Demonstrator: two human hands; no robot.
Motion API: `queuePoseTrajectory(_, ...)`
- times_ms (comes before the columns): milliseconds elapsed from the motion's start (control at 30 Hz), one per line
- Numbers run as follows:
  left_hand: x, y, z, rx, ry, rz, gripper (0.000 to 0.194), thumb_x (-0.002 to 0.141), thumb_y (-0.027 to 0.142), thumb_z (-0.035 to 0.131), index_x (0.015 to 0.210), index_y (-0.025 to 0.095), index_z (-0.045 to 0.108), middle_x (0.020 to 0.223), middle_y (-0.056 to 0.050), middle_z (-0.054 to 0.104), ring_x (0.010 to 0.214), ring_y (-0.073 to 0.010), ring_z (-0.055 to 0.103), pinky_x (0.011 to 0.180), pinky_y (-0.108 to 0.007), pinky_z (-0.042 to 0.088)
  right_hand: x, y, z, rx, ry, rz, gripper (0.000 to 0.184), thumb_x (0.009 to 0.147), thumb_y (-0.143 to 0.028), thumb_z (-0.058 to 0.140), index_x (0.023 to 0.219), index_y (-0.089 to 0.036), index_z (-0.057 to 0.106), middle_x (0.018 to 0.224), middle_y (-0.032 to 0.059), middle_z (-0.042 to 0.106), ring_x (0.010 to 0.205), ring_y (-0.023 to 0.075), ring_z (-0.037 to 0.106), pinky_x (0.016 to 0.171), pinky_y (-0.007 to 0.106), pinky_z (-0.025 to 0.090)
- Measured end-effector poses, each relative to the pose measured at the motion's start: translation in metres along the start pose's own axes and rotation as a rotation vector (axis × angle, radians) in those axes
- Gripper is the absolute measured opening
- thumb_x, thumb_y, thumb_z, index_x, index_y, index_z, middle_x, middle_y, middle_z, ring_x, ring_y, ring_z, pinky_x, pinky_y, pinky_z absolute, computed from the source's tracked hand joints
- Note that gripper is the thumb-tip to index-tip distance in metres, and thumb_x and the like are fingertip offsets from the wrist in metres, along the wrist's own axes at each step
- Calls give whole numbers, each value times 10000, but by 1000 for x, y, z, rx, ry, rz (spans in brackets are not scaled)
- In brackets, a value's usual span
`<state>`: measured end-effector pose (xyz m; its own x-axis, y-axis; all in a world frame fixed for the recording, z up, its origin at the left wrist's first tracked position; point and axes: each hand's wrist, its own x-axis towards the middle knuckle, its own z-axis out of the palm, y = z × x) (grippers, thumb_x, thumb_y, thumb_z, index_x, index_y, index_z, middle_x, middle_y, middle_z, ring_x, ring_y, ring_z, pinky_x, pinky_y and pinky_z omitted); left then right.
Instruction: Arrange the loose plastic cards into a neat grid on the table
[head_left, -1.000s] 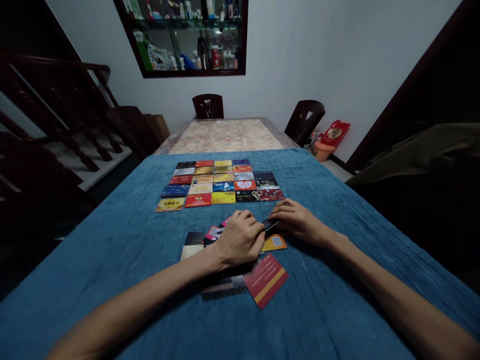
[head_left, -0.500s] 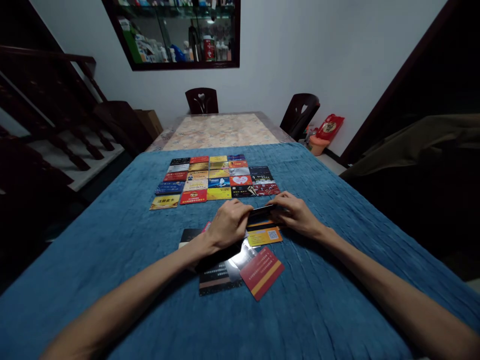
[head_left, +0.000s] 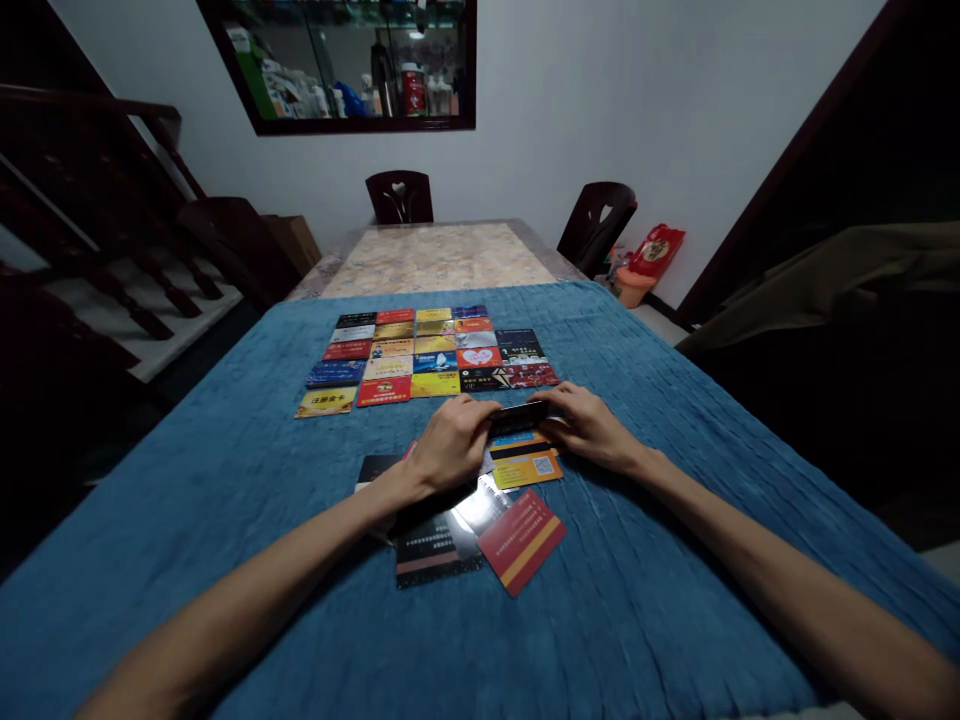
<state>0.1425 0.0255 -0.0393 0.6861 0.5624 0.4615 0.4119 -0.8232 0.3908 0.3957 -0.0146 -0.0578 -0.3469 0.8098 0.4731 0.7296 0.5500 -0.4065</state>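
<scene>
Your left hand (head_left: 450,445) and right hand (head_left: 592,428) are both drawn narrow on a dark card (head_left: 517,418), each pinching one end, so it hangs level between them. It shows nearly edge-on, and you cannot tell from here whether it is one card or a few together. Holding it by the short ends probably steadies it evenly and leaves its middle uncovered. It is above the far side of a loose spread, just beyond a yellow card with a square code (head_left: 525,470). Nearer you, a red card with a yellow stripe (head_left: 523,543) lies askew, touching a shiny silvery card (head_left: 480,505), with a black printed card (head_left: 436,555) to the left. They overlap at odd angles, which looks like casual laying down rather than lining up. Your left wrist and forearm hide part of this spread. Farther off, the rows of cards (head_left: 435,362) lie flat, edge to edge or nearly so, likely so that each printed face can be seen; a gold card (head_left: 325,402) sits at their near left corner. The blue cloth (head_left: 637,600) over the near part of the table (head_left: 450,255) probably stops the cards sliding.
</scene>
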Motion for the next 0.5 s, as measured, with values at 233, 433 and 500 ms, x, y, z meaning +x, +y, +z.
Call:
queuePoseTrajectory(233, 0, -1, 0, -3, 4, -6, 317, 882, 66, 498, 1141, 149, 662, 934, -87, 699, 879, -211, 620, 807, -389, 539, 0, 0, 0, 61, 91, 21, 320, 852, -171, 626, 1165, -231, 661, 955, 69, 669, 873, 220, 648, 767, 378, 542)
queuePoseTrajectory(433, -1, -3, 3, 10, 21, -3, 325, 849, 48, 513, 1121, 140, 664, 929, -88, 686, 884, -212, 613, 803, -391, 543, 4, -7, -5, 159, 262, 2, 112, 898, -245, 624, 988, -233, 690, 914, 49, 700, 874, 211, 646, 782, 376, 547)
queuePoseTrajectory(500, -1, -2, 3, 5, 23, 14, 299, 857, 56, 512, 1099, 133, 670, 929, -96, 686, 886, -216, 608, 800, -397, 544, 6, -12, -8, 166, 290, -31, 89, 911, -247, 622, 963, -237, 694, 899, 44, 703, 866, 208, 640, 788, 378, 539)
